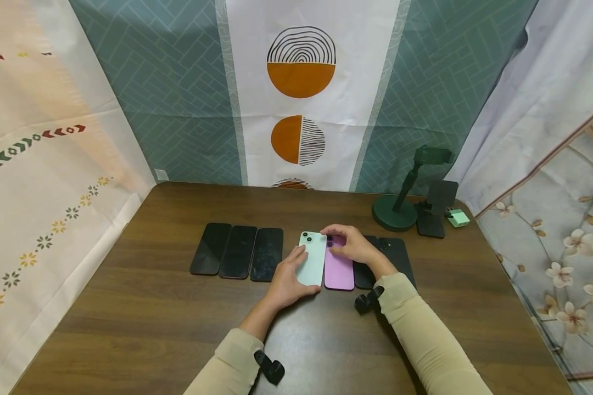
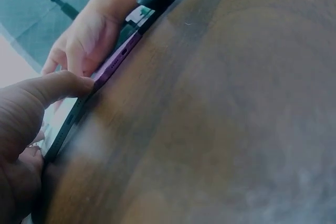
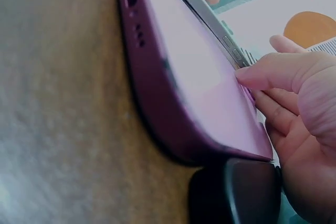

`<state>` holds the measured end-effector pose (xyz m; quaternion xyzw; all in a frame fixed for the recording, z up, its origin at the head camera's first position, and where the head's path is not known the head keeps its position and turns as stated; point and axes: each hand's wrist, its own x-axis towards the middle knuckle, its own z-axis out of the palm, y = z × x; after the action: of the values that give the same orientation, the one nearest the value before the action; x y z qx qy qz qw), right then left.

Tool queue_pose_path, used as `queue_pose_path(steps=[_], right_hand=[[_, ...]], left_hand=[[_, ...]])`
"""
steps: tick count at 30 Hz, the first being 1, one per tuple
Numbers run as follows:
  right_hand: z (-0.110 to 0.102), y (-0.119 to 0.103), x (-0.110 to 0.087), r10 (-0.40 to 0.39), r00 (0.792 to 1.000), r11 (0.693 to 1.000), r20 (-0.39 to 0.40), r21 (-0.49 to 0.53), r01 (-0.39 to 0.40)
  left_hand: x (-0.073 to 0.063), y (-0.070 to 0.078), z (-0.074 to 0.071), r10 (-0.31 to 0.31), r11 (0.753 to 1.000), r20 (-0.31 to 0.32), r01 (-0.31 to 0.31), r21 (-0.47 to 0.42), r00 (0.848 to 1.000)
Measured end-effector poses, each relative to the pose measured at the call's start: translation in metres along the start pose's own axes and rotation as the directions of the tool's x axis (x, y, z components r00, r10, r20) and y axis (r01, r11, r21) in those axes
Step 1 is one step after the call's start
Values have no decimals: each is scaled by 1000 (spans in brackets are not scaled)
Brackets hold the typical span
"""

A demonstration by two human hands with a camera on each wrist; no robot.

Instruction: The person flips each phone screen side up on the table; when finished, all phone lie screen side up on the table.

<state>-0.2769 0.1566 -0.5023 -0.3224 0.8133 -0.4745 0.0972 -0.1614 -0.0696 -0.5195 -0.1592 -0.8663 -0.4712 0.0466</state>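
Observation:
A mint-green phone [image 1: 312, 264], back up, lies in the middle of a row of phones on the table. My left hand [image 1: 287, 278] holds it, fingers along its left side and thumb at its lower right corner. Beside it on the right is a purple phone [image 1: 339, 270], camera side up. My right hand [image 1: 357, 246] reaches over the purple phone's upper end. Its index fingertip is at the mint phone's upper right corner. In the right wrist view, the thumb [image 3: 270, 72] stretches to the seam between both phones, and the mint phone's edge [image 3: 202, 11] sits higher than the purple one.
Three black phones [image 1: 238, 252] lie side by side on the left. Two dark phones [image 1: 396, 257] are partly hidden under my right forearm. At the back right stand a green stand [image 1: 394, 213], a black phone holder [image 1: 431, 219] and a pale green charger [image 1: 458, 218].

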Motion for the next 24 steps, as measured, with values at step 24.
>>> queue_pose_path(steps=[24], right_hand=[[10,-3,11,-52,998,999,-37,-16,51]], left_hand=[[5,1,-10,55,989,120,-38,-141,991]])
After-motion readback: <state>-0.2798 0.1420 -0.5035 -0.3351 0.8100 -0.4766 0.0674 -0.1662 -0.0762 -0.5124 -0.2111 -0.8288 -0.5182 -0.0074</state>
